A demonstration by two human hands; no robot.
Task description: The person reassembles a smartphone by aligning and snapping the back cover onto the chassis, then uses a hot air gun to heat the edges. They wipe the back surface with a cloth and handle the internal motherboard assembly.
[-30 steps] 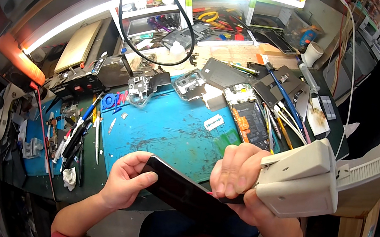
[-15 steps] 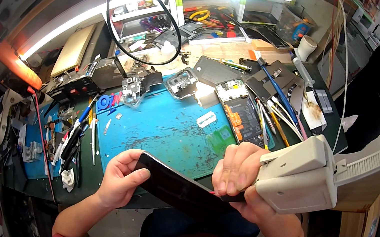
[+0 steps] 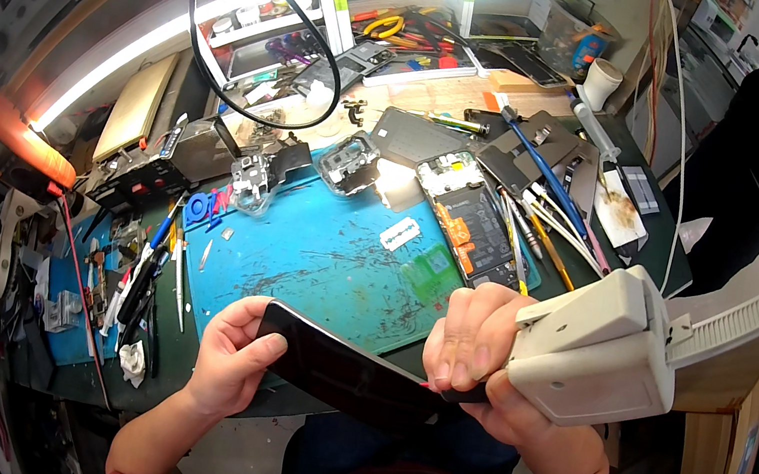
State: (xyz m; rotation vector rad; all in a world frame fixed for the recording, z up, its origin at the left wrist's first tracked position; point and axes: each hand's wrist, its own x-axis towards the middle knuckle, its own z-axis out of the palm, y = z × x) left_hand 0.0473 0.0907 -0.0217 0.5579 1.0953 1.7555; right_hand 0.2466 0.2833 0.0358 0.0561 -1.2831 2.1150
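Observation:
A black glossy phone or phone screen (image 3: 342, 364) is held tilted over the front edge of the bench. My left hand (image 3: 235, 354) grips its left end, thumb on the face and fingers behind. At its right end my right hand (image 3: 467, 344) is closed round a short dark tool (image 3: 471, 393) with a red bit, touching or very near the phone's edge; the tool's kind does not show. A cream plastic housing (image 3: 598, 352) with a ribbed strap covers part of the right hand, and I cannot tell whether the hand touches it.
Beyond my hands lies a scratched blue mat (image 3: 294, 263) with a razor blade (image 3: 400, 234). An opened phone (image 3: 464, 217) rests at its right, beside several pens and tweezers. Clear plastic parts (image 3: 349, 163) lie at the back. An orange multimeter (image 3: 23, 154) stands left; a black cable (image 3: 333, 66) hangs above.
The bench has shifted slightly left in view. My left hand and the phone's left end have moved a little left; the right hand keeps nearly the same place, still closed.

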